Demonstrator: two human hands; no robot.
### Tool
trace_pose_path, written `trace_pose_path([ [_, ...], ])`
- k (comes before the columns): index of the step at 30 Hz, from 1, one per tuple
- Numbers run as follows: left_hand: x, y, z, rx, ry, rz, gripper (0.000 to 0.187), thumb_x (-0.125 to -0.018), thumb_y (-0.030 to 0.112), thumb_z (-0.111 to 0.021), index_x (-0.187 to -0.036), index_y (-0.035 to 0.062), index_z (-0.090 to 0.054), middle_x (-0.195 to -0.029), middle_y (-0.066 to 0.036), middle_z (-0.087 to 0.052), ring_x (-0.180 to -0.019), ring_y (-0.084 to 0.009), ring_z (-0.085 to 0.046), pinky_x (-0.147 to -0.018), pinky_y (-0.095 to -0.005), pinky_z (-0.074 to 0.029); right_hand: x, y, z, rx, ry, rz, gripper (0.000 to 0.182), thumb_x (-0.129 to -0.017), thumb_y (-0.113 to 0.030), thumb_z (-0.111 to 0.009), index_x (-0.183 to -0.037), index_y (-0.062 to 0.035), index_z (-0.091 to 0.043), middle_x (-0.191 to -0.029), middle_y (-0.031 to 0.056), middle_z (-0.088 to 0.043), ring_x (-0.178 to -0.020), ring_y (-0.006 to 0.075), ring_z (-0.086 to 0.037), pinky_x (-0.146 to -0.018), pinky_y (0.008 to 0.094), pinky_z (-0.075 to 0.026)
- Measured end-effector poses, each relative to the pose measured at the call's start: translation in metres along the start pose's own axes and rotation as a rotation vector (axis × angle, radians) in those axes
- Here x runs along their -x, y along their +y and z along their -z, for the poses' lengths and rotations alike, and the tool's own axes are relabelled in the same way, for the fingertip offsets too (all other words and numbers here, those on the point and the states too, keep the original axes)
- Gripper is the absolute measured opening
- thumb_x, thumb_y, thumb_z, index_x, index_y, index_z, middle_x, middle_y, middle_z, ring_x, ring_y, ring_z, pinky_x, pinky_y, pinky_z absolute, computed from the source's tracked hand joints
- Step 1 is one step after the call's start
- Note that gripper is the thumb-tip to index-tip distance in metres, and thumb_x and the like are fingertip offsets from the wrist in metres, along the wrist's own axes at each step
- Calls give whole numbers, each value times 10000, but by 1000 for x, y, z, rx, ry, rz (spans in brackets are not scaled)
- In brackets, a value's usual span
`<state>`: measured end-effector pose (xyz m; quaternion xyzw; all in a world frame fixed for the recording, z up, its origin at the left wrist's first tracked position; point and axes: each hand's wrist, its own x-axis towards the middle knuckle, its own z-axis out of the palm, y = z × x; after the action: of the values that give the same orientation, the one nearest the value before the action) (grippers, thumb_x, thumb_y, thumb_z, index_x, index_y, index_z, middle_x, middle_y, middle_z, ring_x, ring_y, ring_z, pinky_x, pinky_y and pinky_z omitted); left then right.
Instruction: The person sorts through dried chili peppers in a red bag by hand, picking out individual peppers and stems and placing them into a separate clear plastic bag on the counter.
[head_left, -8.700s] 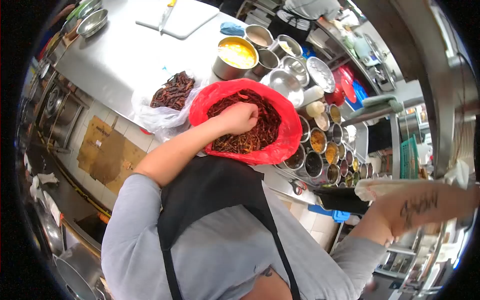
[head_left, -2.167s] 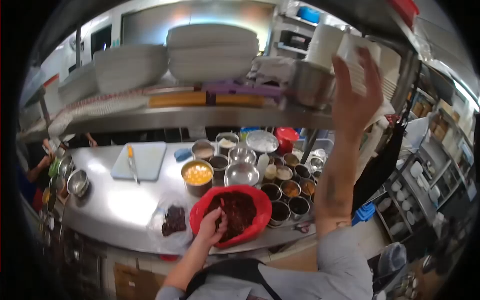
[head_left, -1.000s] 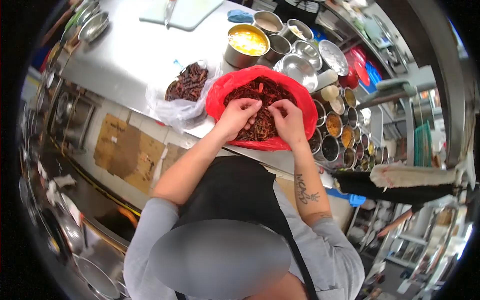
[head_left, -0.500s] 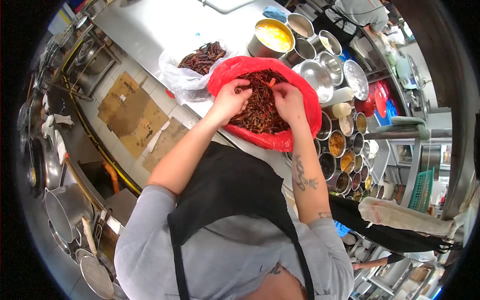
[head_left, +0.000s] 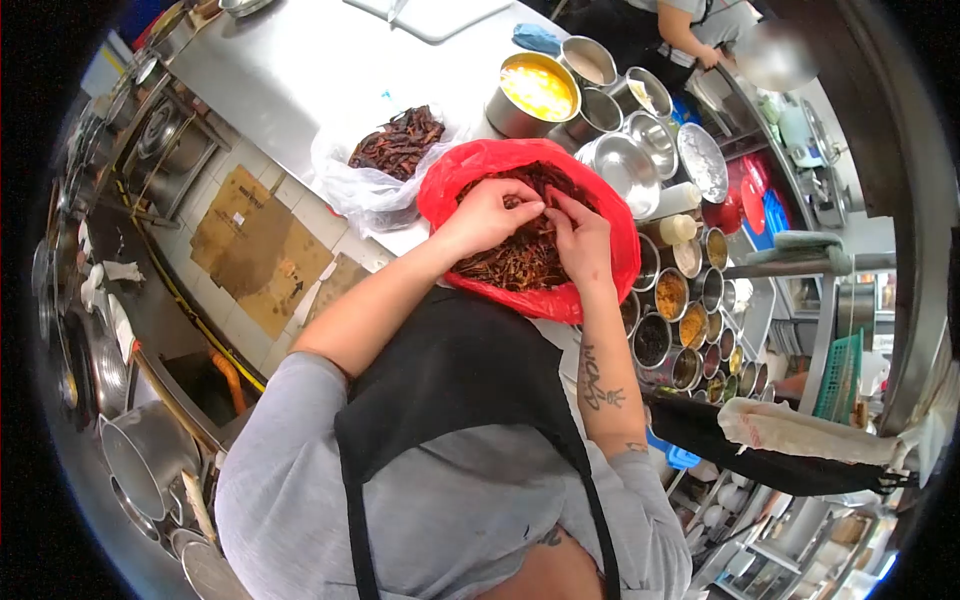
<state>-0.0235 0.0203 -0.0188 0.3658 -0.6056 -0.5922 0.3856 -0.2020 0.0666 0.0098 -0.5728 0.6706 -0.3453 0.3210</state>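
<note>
A red plastic bag (head_left: 612, 262) with its rim spread wide is full of dark red dried chilies (head_left: 515, 262). Over the heap, my left hand (head_left: 492, 218) reaches in from the left, thumb and fingers pinched. My right hand (head_left: 582, 240) comes from the right, also pinching, its fingertips meeting those of my left. Between them they seem to hold a dried chili, mostly covered by the fingers. Just left of the red bag, a clear plastic bag (head_left: 345, 185) holds larger, darker dried chilies (head_left: 398, 143).
A steel pot of yellow liquid (head_left: 535, 92) stands behind the bags on the steel counter (head_left: 270, 70). Steel bowls (head_left: 625, 170), squeeze bottles (head_left: 672, 230) and several spice tins (head_left: 668, 295) crowd the right. Cardboard (head_left: 255, 250) lies on the floor. Another person's arm (head_left: 685, 35) shows at top right.
My left hand has moved right and my right hand slightly lower, so their fingertips now meet. The orange-red piece at my right fingertips no longer shows. The other person's arm has come into view.
</note>
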Motion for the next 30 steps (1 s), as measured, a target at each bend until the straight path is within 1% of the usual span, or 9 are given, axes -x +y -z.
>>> trace_pose_path([
  [3, -7, 4, -8, -48, -79, 60, 252, -907, 227, -730, -1006, -4, -722, -884, -57, -717, -831, -109, -635, -783, -298, -511, 3, 12, -8, 123, 100, 361, 360, -923, 6, -594, -1281, 13, -633, -1065, 184, -729, -941, 214, -713, -850, 322, -535],
  [6, -10, -4, -14, -76, -93, 4, 237, -920, 215, -719, -988, -12, -711, -872, -45, -712, -806, -104, -630, -768, -295, -513, 14, 9, -8, 192, 117, 333, 380, -920, 25, -586, -1299, 24, -608, -1034, 181, -734, -931, 210, -715, -854, 324, -542],
  [11, -9, -4, -16, 225, -28, 35, 178, -959, 202, -679, -941, 26, -663, -756, -3, -629, -661, -64, -554, -588, -236, -440, 22, 2, -14, -227, 100, -87, 195, -876, -92, -720, -1020, 33, -681, -769, 124, -710, -755, 119, -702, -689, 317, -550],
  [13, -10, -6, -15, 255, 53, 55, 192, -975, 242, -665, -912, 65, -624, -699, 37, -553, -583, -36, -465, -501, -210, -340, 22, -10, -12, 14, 60, -92, 220, -862, -117, -737, -1019, 29, -688, -770, 126, -709, -747, 150, -706, -684, 314, -549],
  [15, -12, -5, -8, 325, 110, 133, 190, -967, 214, -663, -902, 37, -645, -732, 2, -592, -649, -55, -507, -568, -240, -401, 12, -8, -12, 203, 42, -96, 351, -810, -204, -784, -1078, -1, -685, -916, 162, -713, -853, 252, -712, -777, 360, -556],
  [18, -11, -9, 3, 555, 110, 310, 195, -971, 259, -647, -872, 94, -619, -722, 38, -549, -585, -60, -461, -501, -222, -329, -15, 22, -35, 419, 276, 408, 486, -766, -234, -802, -1193, -48, -661, -1115, 203, -673, -1035, 337, -664, -918, 421, -523],
  [22, -14, 1, 15, 633, 134, 361, 208, -949, 242, -657, -795, 107, -624, -668, 36, -546, -564, -71, -466, -494, -238, -326, -16, 20, -16, 465, -393, 59, 582, -758, -249, -781, -1296, -94, -622, -1244, 216, -623, -1175, 368, -596, -1012, 423, -476],
  [26, -13, 0, 17, 536, 124, 322, 201, -939, 245, -678, -795, 109, -643, -651, 36, -551, -551, -68, -459, -494, -242, -329, -13, 39, 10, 473, -215, 33, 379, -744, -125, -734, -1121, -83, -712, -1074, 222, -694, -1045, 407, -650, -943, 429, -516],
  [30, -14, -1, 14, 482, 79, 309, 178, -941, 243, -684, -826, 110, -663, -639, 39, -549, -538, -64, -459, -495, -239, -331, -3, 6, 30, -14, -155, -74, 373, -840, -148, -723, -1172, 19, -693, -1001, 122, -747, -932, 219, -704, -862, 333, -537],
])
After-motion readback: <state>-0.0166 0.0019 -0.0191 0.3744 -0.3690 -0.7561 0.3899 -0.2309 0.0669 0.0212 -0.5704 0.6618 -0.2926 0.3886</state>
